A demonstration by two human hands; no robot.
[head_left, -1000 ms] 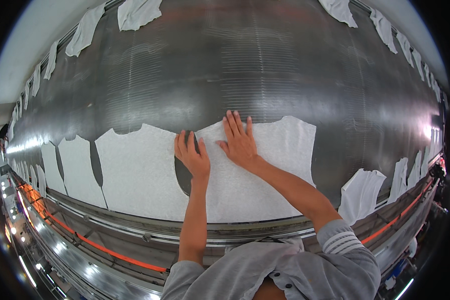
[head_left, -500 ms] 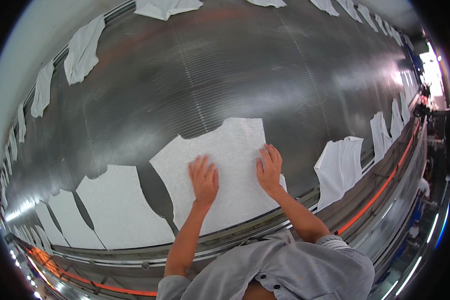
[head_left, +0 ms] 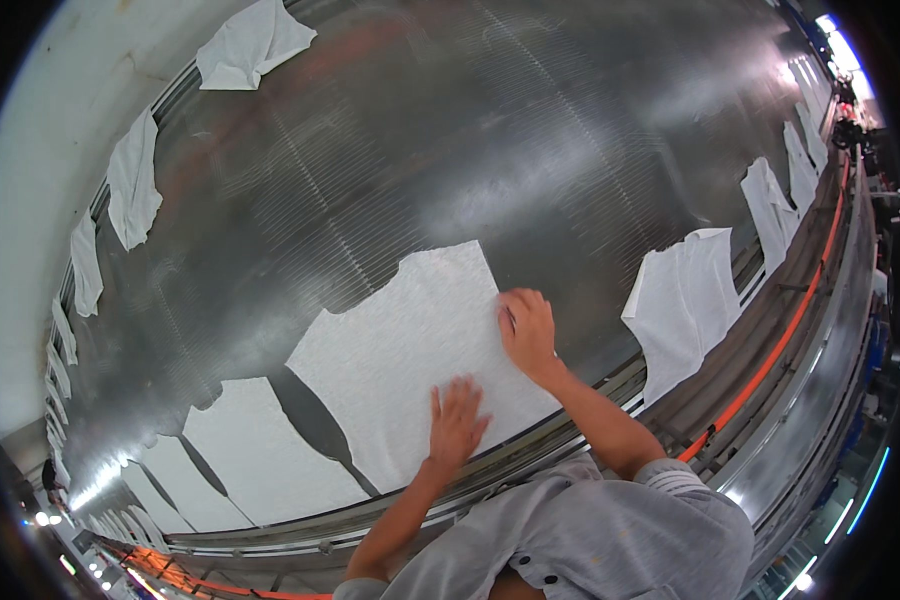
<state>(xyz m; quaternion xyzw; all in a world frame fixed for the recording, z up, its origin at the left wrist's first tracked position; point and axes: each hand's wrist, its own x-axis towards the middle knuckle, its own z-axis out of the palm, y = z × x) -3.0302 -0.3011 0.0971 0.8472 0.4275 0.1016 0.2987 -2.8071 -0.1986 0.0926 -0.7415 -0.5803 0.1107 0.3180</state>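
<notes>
A light grey-white fabric panel [head_left: 390, 340], cut like a shirt body with a curved neckline, lies spread on the dark metal table in front of me. My left hand [head_left: 457, 422] rests on its lower right part with the fingers apart. At the panel's right edge is my right hand [head_left: 528, 332], its fingers slightly bent and touching or just over the edge. Neither hand appears to grip the cloth.
The dark metal table [head_left: 590, 170] carries more pieces. A flat panel [head_left: 265, 460] lies to the left, a creased white piece [head_left: 682, 300] to the right. Crumpled pieces [head_left: 255, 45] line the far edge. An orange-red strip [head_left: 785, 345] follows the near rail.
My left hand has slid right and nearer to me across the panel. My right hand has shifted slightly along its right edge. The whole view has turned a little.
</notes>
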